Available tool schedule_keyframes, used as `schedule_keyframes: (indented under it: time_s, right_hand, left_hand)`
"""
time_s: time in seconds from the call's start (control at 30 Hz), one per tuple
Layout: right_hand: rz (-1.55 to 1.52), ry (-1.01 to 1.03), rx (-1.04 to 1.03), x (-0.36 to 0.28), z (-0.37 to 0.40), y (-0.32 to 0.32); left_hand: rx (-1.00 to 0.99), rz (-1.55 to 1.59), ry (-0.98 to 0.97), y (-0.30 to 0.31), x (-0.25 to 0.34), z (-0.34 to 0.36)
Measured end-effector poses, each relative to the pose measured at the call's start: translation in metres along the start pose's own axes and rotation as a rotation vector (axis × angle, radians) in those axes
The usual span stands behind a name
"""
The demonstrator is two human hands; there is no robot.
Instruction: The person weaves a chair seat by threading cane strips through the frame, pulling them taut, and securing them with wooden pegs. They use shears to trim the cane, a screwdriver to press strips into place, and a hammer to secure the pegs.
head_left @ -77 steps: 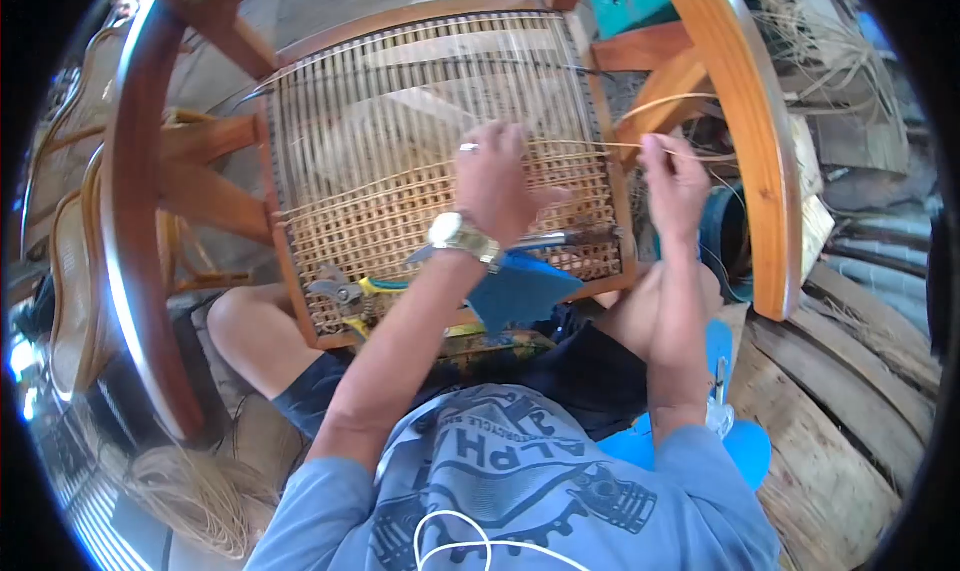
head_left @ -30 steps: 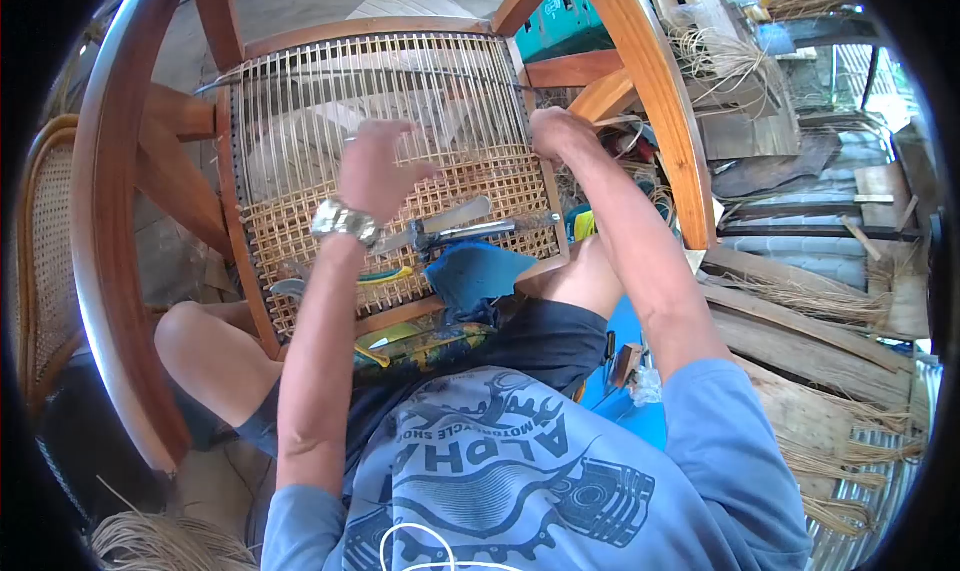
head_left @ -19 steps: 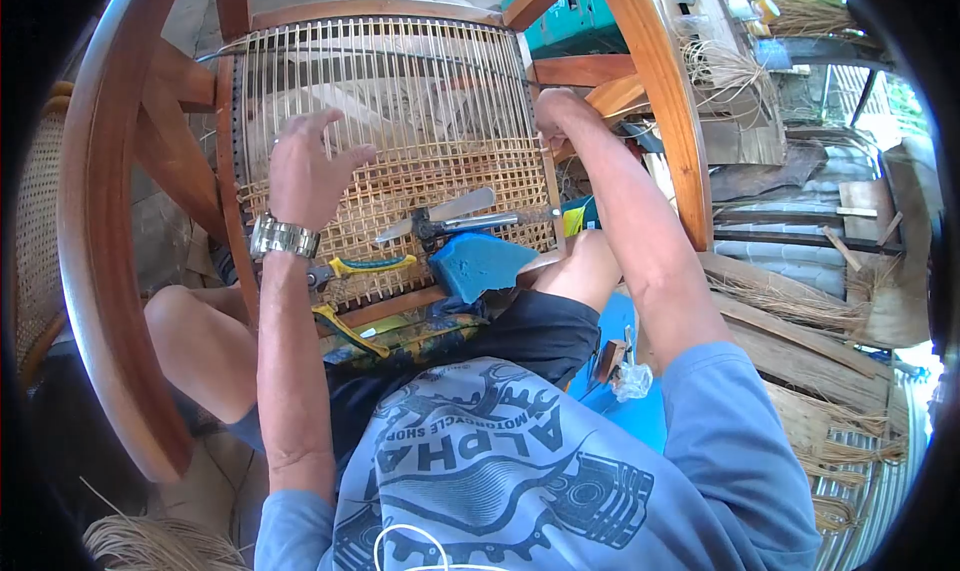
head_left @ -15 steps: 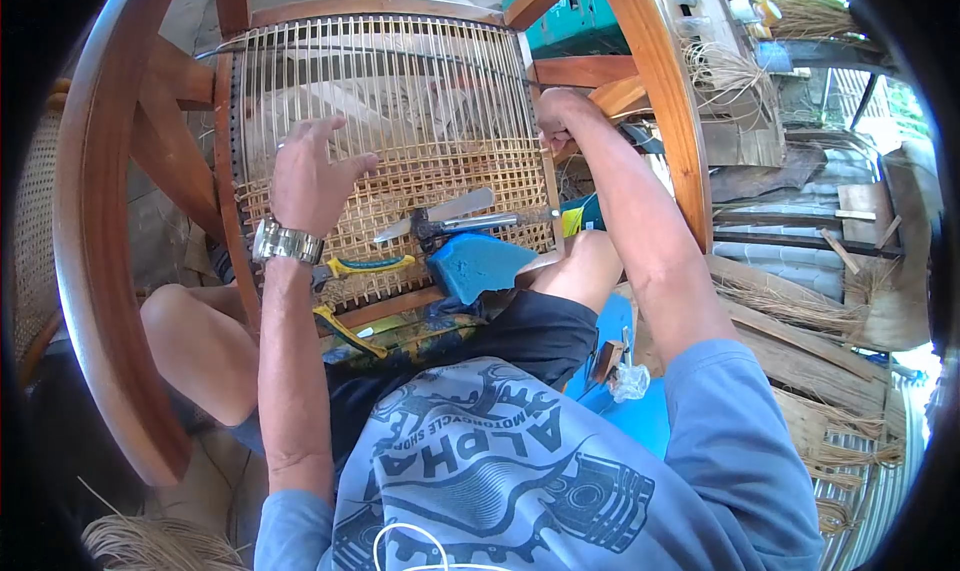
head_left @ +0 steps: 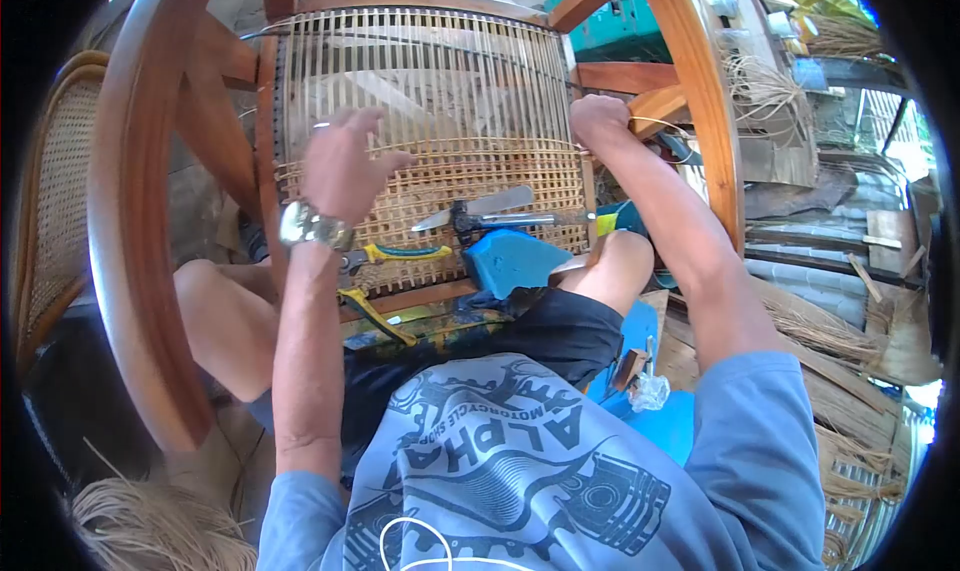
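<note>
A wooden chair frame (head_left: 143, 221) holds a seat of cane webbing (head_left: 500, 179), tightly woven on the near side, with bare parallel strands (head_left: 420, 56) farther away. My left hand (head_left: 350, 166), slightly blurred, is above the left of the weave, fingers apart and nothing seen in them. At the seat's right edge my right hand (head_left: 600, 123) is closed on a thin cane strand (head_left: 660, 121), which curves out to the right. On the woven part lie a hammer (head_left: 515, 221), a flat blade (head_left: 503, 201), yellow-handled pliers (head_left: 408, 254) and a blue block (head_left: 517, 264).
A green container (head_left: 618, 29) stands beyond the chair at the upper right. Bundles of cane (head_left: 150, 521) lie at the lower left. Boards (head_left: 830, 346) and more strands cover the right side. Another cane-backed piece (head_left: 65, 196) stands at far left.
The whole view has shifted, so the chair appears farther right. My right hand remains at the seat's right edge, and a strand curving beyond it now shows. My left hand stays above the weave.
</note>
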State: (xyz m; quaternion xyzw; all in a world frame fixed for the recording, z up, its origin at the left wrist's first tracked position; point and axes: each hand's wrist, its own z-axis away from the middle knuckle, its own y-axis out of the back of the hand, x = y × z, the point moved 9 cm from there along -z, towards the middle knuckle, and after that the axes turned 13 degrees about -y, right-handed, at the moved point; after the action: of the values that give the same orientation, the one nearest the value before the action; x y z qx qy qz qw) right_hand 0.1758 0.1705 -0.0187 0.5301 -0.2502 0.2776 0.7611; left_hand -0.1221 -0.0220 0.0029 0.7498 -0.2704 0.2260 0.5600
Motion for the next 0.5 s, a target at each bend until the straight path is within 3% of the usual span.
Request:
schedule_keyframes:
  time_s: [0.1,0.2,0.5]
  right_hand:
    - [0.003,0.056,0.089,0.000,0.003,0.004]
    - [0.123,0.248,0.198,-0.008,-0.006,-0.001]
    - [0.190,0.301,0.115,-0.009,-0.001,-0.003]
  left_hand:
    - [-0.149,-0.010,-0.087,-0.025,0.030,-0.012]
    - [-0.254,-0.181,-0.077,-0.047,0.030,-0.006]
    - [-0.275,-0.144,-0.049,-0.055,0.023,-0.005]
